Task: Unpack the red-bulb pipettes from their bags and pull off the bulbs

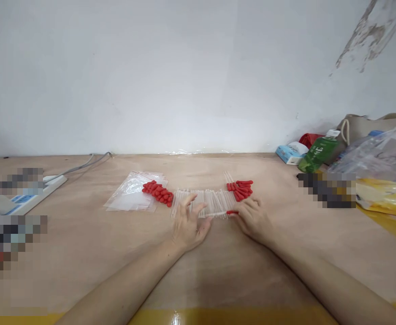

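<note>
A row of thin clear sticks lies side by side on the table in front of me. Bulb-ended red pieces overlap at the row's left end. More red pieces fan out at its right end, where a few clear sticks poke out behind them. My left hand is over the near left part of the row, fingers apart, thumb close to the front sticks. With fingertips together, my right hand pinches one red piece at the front right of the row. Whether that piece sits on a stick, I cannot tell.
Flat clear plastic bags lie left of the red pieces. A white power strip with a grey cable is farther left. On the right are a blue tissue pack, a green bottle and crumpled plastic bags. Yellow tape runs along the front edge.
</note>
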Tool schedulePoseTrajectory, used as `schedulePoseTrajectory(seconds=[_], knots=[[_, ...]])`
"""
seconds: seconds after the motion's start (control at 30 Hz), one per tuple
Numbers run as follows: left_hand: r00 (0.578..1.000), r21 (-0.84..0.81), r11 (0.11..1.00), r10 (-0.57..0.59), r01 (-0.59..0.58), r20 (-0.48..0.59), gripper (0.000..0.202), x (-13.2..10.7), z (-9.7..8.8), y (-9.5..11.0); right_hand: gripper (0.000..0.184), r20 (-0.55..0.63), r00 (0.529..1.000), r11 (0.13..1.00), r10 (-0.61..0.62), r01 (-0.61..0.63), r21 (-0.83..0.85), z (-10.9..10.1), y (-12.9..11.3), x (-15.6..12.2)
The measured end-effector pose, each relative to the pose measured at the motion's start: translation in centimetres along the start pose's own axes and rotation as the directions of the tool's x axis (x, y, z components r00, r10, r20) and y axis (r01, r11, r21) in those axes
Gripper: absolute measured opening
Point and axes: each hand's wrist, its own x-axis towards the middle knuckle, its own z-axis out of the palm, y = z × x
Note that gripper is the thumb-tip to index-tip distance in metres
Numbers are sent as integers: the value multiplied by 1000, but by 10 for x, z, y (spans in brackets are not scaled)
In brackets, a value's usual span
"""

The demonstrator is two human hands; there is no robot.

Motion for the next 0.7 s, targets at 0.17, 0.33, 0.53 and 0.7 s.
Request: schedulePoseTrajectory(seconds=[0.17, 0.33, 0.53, 0.7], knots=[[936, -19, 988, 148, -150, 319, 18, -3, 1, 1, 9, -7, 996, 994, -84, 84, 67, 7, -19, -6], [930, 36, 990, 113, -134, 349, 16, -4, 1, 0, 12, 7, 997, 996, -77, 76, 53, 6, -21, -1], [933, 11, 992, 118, -129, 339, 18, -5, -1, 3, 13, 8, 997, 994, -72, 71, 80, -1, -22, -2], [932, -40, 992, 124, -118, 340, 16, -7, -2, 0, 12, -17, 997, 992, -78, 79, 102, -4, -21, -4]])
